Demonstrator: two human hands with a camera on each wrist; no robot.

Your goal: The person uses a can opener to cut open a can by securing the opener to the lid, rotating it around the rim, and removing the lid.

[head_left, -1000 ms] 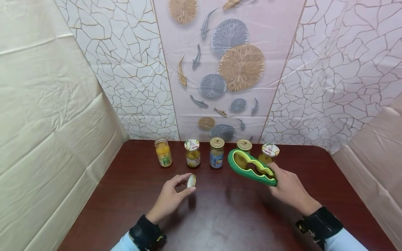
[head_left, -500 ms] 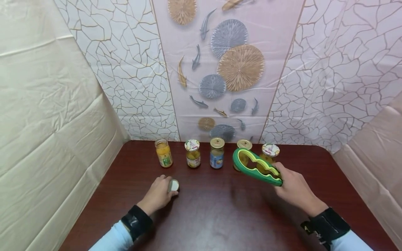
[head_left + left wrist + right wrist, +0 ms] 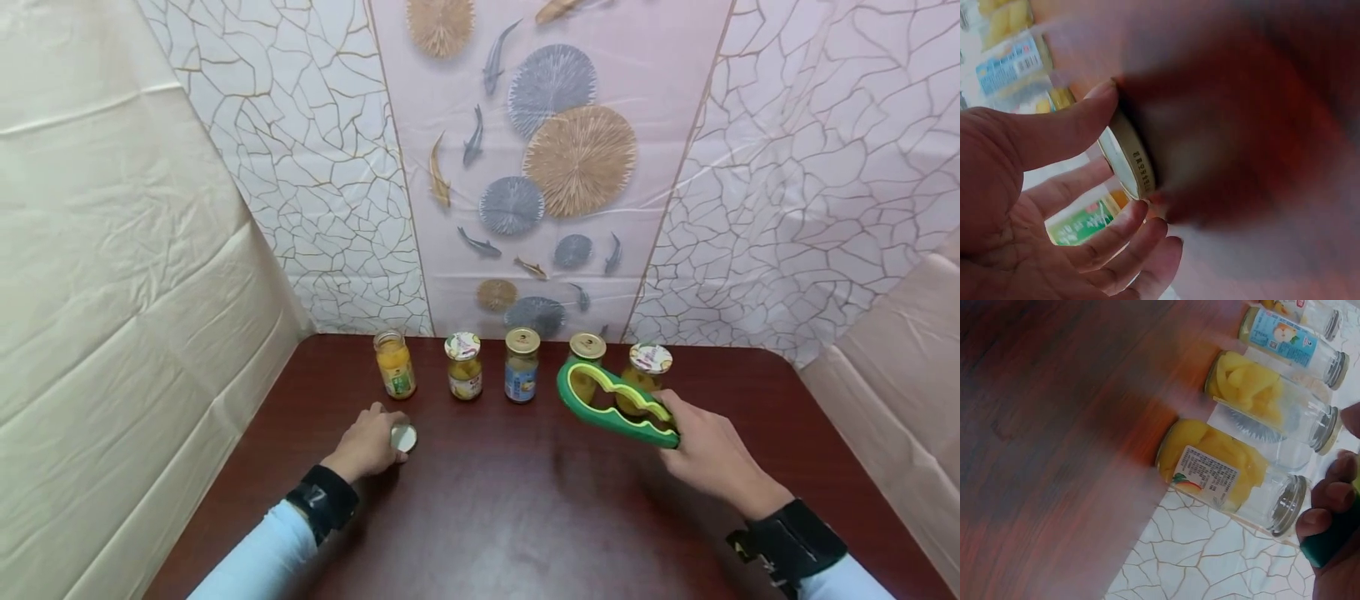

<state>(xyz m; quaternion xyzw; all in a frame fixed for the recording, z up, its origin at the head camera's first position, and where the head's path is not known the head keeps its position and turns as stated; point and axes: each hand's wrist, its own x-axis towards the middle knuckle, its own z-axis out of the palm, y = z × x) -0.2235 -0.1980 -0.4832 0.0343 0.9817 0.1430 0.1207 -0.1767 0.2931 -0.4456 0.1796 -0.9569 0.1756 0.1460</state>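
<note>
We've a lid (image 3: 403, 438) in the left hand (image 3: 363, 446), a green opener (image 3: 611, 423) in the right hand (image 3: 711, 454)!
Left thumb and fingers pinch the lid's rim, white inside up, towards the left edge of the table (image 3: 495, 517), near the open jar (image 3: 395, 367); right fingers curl round the opener's near end, in front of the two jars (image 3: 650, 360) closest to the far right corner.

The jars (image 3: 521, 372) are formed of smooth, clear glass, faced with paper-like labels (image 3: 521, 383) and mostly capped with glossy metal lids (image 3: 522, 340). The loose lid (image 3: 405, 438) is edged in metal and lined with a smooth white coating, while the green tool (image 3: 607, 419) is formed of smooth plastic. The wood-like desk (image 3: 510, 517) is given a polished sheen and is backed by creased, faintly shiny cloth hangings (image 3: 795, 150).
</note>
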